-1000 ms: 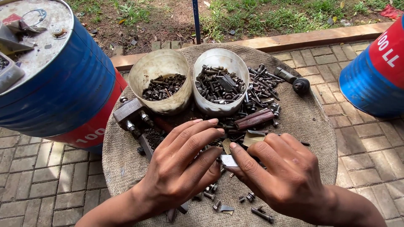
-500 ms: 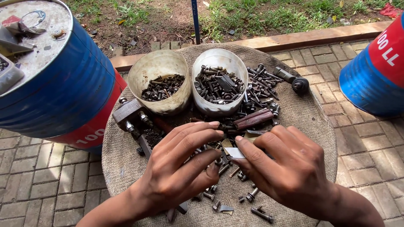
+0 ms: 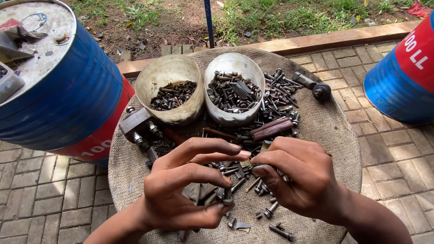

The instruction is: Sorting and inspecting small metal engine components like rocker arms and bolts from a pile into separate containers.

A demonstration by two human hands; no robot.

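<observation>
**Hands lifting and closing over the bolt pile**

Having risen off the pile since a second ago, with fingers curling inward and the pale flat metal piece seen earlier between the fingertips now out of sight. Left hand hovering low over the round cloth-covered table, fingers bent, thumb pressing a short dark bolt against the fingertip side; gripping that bolt loosely, its long axis running roughly upright, head end toward the thumb, though partly hidden. Right hand curling just beside the left, index finger and thumb pinching together near the left fingertips; something small and dark possibly caught there, but too hidden to tell, so not clear whether holding anything.

Lying beneath both hands, a loose heap of rusty bolts and screws spreading toward the far edge. Standing behind the heap, two cut-down white plastic tubs side by side and touching: the left tub holding small nuts and washers, the right tub piled with larger bolts. Resting just in front of the right tub, a brown tube lying slanted, higher end to the right. Sitting left of the hands, a rusty metal block with bolts in it. Flanking the table, a blue and red drum at left and another drum at right.
</observation>
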